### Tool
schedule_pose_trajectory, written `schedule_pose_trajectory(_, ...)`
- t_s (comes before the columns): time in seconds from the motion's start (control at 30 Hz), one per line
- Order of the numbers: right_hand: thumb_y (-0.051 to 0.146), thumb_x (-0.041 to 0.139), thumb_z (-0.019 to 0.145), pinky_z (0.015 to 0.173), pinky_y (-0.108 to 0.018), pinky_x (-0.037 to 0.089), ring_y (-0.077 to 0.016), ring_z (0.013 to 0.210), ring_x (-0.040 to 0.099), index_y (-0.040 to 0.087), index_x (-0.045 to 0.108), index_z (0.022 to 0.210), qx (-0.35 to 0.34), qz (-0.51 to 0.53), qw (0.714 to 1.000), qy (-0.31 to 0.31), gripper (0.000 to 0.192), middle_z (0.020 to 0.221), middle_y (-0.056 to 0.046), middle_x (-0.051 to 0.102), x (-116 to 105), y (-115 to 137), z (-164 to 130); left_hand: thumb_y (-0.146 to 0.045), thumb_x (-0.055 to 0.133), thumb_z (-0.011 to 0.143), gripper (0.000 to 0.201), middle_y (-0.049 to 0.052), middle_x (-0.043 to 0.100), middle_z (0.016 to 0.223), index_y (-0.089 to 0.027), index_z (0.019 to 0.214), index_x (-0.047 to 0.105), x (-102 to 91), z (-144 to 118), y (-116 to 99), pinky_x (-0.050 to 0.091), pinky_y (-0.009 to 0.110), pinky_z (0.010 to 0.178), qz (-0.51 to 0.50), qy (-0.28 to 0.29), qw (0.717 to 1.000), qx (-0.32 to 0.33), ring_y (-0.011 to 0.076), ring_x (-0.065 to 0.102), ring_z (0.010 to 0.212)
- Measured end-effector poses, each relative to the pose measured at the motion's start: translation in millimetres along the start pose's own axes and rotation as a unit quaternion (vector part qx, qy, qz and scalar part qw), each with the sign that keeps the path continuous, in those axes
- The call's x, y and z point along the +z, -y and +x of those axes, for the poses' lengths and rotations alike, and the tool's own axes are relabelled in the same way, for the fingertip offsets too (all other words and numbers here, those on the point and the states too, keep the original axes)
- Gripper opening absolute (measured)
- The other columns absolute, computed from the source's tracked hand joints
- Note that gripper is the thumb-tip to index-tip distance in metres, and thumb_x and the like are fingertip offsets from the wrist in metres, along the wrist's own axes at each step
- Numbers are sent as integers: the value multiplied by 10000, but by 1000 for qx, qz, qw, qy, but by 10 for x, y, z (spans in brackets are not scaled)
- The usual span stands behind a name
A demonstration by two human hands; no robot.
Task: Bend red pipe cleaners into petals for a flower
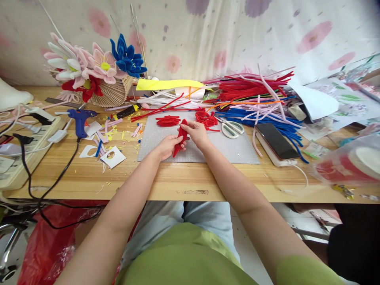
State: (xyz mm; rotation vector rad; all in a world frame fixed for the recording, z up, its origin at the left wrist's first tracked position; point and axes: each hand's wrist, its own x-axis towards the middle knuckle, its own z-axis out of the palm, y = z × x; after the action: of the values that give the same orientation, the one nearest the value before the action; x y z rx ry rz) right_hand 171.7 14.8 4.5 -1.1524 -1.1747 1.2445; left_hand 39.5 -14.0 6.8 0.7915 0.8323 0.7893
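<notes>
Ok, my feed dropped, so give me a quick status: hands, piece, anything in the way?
Left hand and right hand both pinching the red pipe-cleaner petal above the grey mat. Scissors right beside the right hand.

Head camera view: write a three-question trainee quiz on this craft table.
1. True or false: both hands hold the red pipe-cleaner petal.
2. What lies just right of the red pieces on the grey mat: A) scissors B) glue gun C) phone?
3. Fill in: the blue glue gun lies to the person's ____.

Key:
1. True: the left hand and the right hand both grip it.
2. A, the scissors.
3. Left.
</notes>
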Motion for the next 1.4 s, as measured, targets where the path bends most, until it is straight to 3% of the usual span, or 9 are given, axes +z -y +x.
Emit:
schedule_pose_trajectory(0.2, 362, 718, 648, 402, -175, 371, -92, 530, 576, 137, 628, 780, 48, 68, 995, 48, 276, 727, -30, 693, -3, 0, -59, -119, 596, 798, 108, 26, 581, 621, -68, 704, 615, -53, -31, -12, 535, 319, 707, 46, 30, 998, -18, 85, 545, 580)
schedule_pose_trajectory(0.33, 344, 768, 602, 512, -203, 470, -78, 524, 579, 134, 644, 847, 63, 88, 983, 149, 346, 752, -22, 699, -37, -1, -84, -71, 525, 828, 189, -7, 531, 588, -83, 643, 560, -46, -27, -22, 544, 332, 754, 28, -5, 1000, 9, 47, 475, 518)
schedule_pose_trajectory(0.4, 341, 768, 609, 546, -222, 496, -76, 501, 572, 132, 643, 841, 67, 95, 979, 168, 336, 716, -11, 689, -35, -8, -87, -69, 474, 856, 204, -15, 517, 594, -93, 668, 551, -31, -29, -35, 544, 323, 775, -2, 0, 1000, 15, 38, 456, 509)
schedule_pose_trajectory(0.67, 343, 752, 620, 453, -205, 448, -50, 414, 492, 135, 625, 748, 53, 128, 987, 82, 275, 673, 1, 674, 46, -6, -83, -111, 412, 893, 199, 8, 551, 651, -116, 761, 560, 13, -46, -69, 553, 299, 731, -75, 12, 997, 6, 58, 510, 549)
schedule_pose_trajectory(0.9, 317, 750, 631, 529, -195, 472, -70, 524, 560, 145, 626, 727, 31, 93, 995, 28, 233, 698, -10, 687, 90, -38, -58, -61, 523, 835, 131, 13, 619, 642, -84, 744, 614, -31, 35, -26, 546, 314, 784, -61, -51, 997, 0, 49, 557, 546)
schedule_pose_trajectory(1.0, 334, 765, 612, 600, -205, 497, -93, 612, 607, 146, 642, 752, 35, 112, 991, 60, 265, 726, -19, 695, 58, -41, -48, -28, 526, 819, 150, 26, 644, 629, -86, 731, 633, -36, 37, -51, 547, 319, 775, -64, -67, 996, -16, 82, 611, 585)
schedule_pose_trajectory(1.2, 331, 775, 604, 733, -235, 503, -100, 718, 618, 163, 678, 820, 72, 144, 968, 193, 291, 791, -8, 695, -75, 4, -71, -26, 532, 817, 170, 23, 665, 638, -99, 720, 651, -48, 9, -115, 542, 270, 759, -99, -107, 989, 0, 76, 630, 594)
schedule_pose_trajectory(1.3, 348, 762, 608, 717, -239, 484, -102, 697, 600, 152, 687, 774, 73, 109, 975, 178, 268, 732, -6, 677, -89, -9, -65, -49, 576, 797, 116, 30, 668, 645, -97, 726, 654, -39, 0, -111, 546, 271, 731, -77, -114, 990, 13, 84, 630, 588)
schedule_pose_trajectory(1.4, 330, 756, 602, 696, -238, 456, -99, 677, 561, 144, 670, 662, 28, 40, 992, 115, 213, 667, 7, 624, -74, -42, -44, -94, 623, 777, 47, 35, 669, 654, -93, 743, 656, -16, -4, -82, 549, 279, 701, -29, -122, 991, 36, 91, 626, 582)
